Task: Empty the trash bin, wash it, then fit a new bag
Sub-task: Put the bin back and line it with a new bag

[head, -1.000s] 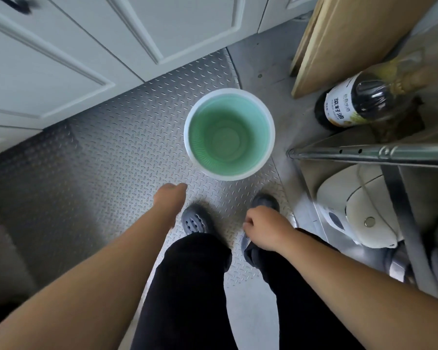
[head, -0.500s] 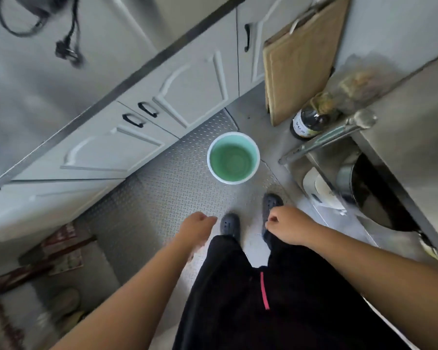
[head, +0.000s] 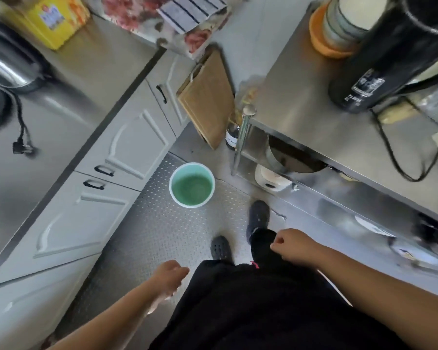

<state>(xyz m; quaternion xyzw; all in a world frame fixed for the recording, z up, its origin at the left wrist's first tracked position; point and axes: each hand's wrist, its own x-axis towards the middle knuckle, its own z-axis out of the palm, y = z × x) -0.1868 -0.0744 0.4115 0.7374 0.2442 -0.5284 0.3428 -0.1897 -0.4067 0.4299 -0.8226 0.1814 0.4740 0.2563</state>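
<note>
since the earlier frames the view has risen and pulled back, so the trash bin [head: 192, 184] now looks smaller and sits farther ahead of both hands, and the worktops on either side have come into sight. seen from the head camera, the bin stands upright on the embossed metal floor plate [head: 147, 223], its white rim round and its green inside bare, with no bag in it. it lies just beside the white cabinet doors [head: 91, 188] on the left and near the leg of the steel table [head: 314, 102] on the right. the left hand [head: 169, 275] hangs low beside the black trousers [head: 250, 306], fingers loosely curled and holding nothing, well apart from the bin, which is ahead of it and slightly to the right. the right hand [head: 290, 245] is drawn into a loose fist over the right leg, also empty as far as can be seen, and the bin lies ahead and to its left, with the dark shoes [head: 258, 215] between. a wooden cutting board [head: 207, 102] leans against the cabinets beyond the bin, with a dark bottle [head: 231, 136] just beside it. on the steel table stands a black appliance [head: 389, 54] with its cord trailing, and under the table a white rice cooker [head: 271, 179] is partly visible.
</note>
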